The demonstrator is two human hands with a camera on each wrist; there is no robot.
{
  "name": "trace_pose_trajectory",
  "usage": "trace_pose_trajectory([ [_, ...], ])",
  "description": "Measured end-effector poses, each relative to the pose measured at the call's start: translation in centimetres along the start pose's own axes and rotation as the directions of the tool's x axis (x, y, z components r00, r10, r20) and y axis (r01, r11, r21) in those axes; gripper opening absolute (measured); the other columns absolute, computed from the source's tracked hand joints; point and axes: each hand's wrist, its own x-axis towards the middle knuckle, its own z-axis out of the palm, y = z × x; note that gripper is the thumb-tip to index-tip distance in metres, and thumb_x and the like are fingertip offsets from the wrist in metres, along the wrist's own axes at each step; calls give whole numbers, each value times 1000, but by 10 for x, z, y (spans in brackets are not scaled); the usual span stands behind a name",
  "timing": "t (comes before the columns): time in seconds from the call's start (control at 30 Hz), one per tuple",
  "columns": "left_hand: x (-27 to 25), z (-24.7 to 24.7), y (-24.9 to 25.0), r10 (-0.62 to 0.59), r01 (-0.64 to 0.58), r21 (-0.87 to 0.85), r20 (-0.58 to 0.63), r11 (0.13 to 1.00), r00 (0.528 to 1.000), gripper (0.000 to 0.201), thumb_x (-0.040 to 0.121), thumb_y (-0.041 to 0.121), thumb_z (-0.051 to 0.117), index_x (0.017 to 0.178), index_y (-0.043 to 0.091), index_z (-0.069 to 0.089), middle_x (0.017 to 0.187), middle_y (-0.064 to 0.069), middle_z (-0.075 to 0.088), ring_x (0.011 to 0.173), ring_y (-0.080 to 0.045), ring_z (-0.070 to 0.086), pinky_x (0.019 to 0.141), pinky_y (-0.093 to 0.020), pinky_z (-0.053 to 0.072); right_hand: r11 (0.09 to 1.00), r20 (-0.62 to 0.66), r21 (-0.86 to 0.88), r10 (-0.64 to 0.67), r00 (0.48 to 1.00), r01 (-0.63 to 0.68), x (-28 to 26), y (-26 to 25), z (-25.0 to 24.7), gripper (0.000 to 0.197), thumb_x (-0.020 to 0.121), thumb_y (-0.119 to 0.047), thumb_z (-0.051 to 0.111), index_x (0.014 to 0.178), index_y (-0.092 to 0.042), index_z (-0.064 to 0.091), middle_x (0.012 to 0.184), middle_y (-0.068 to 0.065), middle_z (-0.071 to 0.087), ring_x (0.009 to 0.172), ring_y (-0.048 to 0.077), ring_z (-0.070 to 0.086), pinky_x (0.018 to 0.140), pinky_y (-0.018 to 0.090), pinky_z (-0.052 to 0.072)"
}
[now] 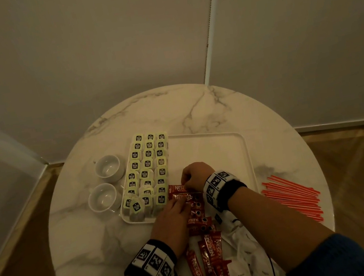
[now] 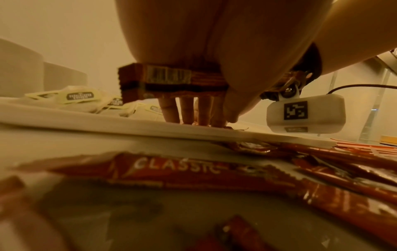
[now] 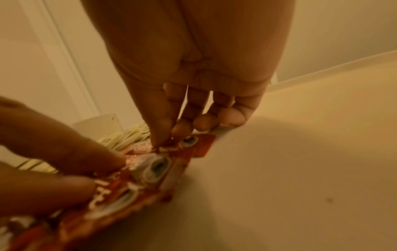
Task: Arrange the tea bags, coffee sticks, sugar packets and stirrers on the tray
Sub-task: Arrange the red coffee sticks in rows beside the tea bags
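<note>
Sticks (image 1: 183,194) lie crosswise right of tea bags (image 1: 148,166) on tray (image 1: 247,151); right hand (image 1: 195,175) pinches far stick, left hand (image 1: 173,219), fingers flat, pins the near ones.

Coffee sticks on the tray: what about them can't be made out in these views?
- Head view: the left hand and right hand cover parts of the coffee sticks on the tray, so their count is unclear.
- Left wrist view: the palm and tray rim hide where the fingers touch.
- Right wrist view: sticks blurred, cut off at the lower left edge.
- Sugar packets: none identifiable in any view.
</note>
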Motion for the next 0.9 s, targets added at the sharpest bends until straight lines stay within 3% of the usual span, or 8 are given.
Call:
trace_pose_trajectory([
  [0.23, -1, -4, 0, -21, 21, 7, -6, 1000, 1000, 58, 43, 27, 92, 98, 21, 76, 108, 0, 71, 95, -20, 69, 72, -33, 58, 1000, 7, -6, -10, 1000, 10, -1, 0, -1, 13, 80, -9, 66, 89, -16, 73, 94, 1, 71, 90, 16, 65, 83, 32, 56],
  [0.3, -2, -6, 1, -26, 26, -19, 4, 999, 1000, 55, 58, 24, 86, 110, 19, 72, 121, -3, 66, 107, -24, 64, 83, -38, 55, 1000, 8, -15, -14, 1000, 15, -1, 0, -1, 13, 81, -9, 65, 89, -16, 72, 95, 1, 71, 90, 17, 65, 83, 32, 56],
  [0.37, -2, -9, 4, -29, 32, -71, 54, 997, 998, 53, 83, 20, 66, 134, 16, 55, 145, -6, 46, 132, -29, 44, 104, -43, 40, 1000, 9, -26, -18, 1000, 18, -1, 1, -1, 13, 81, -9, 66, 90, -16, 72, 95, 1, 71, 90, 16, 65, 83, 32, 56],
  [0.43, -2, -11, 5, -37, 40, -57, 61, 998, 997, 53, 94, 22, 50, 145, 17, 38, 156, -2, 27, 142, -26, 25, 114, -41, 24, 1000, 8, -16, -18, 1000, 18, -1, 2, -1, 13, 80, -9, 66, 90, -15, 73, 95, 0, 71, 90, 16, 65, 83, 32, 56],
  [0.63, -1, -25, 5, -100, 74, -252, -93, 965, 991, 42, 92, 26, 52, 134, 23, 51, 142, 4, 42, 130, -19, 36, 108, -36, 34, 986, -143, 151, -46, 989, 68, -11, 2, -18, 16, 87, -22, 64, 97, -13, 72, 101, 2, 70, 91, 13, 60, 87, 31, 49],
  [0.73, 8, -44, -2, -251, 188, -526, -50, 830, 967, 28, 96, 26, 47, 120, 25, 61, 116, 4, 60, 105, -12, 54, 92, -29, 45, 905, -55, 400, -134, 989, 145, -35, -7, -39, 22, 88, -8, 55, 102, -16, 70, 97, 0, 68, 81, 7, 55, 76, 27, 44],
  [0.8, 17, -56, -9, -298, 269, -717, 89, 643, 950, 23, 97, 27, 46, 103, 22, 68, 94, -1, 69, 85, -19, 64, 79, -36, 51, 788, 94, 593, -271, 958, 165, -55, -15, -51, 36, 81, 2, 44, 106, -13, 66, 98, 3, 67, 83, 10, 58, 68, 22, 46],
  [0.9, 26, -68, -14, -288, 330, -852, 224, 406, 931, 21, 92, 20, 53, 82, 10, 68, 64, -4, 63, 58, -27, 54, 60, -37, 44, 639, 123, 744, -418, 900, 196, -74, -18, -57, 48, 68, 6, 40, 112, 4, 59, 106, 15, 65, 90, 13, 62, 66, 16, 48],
])
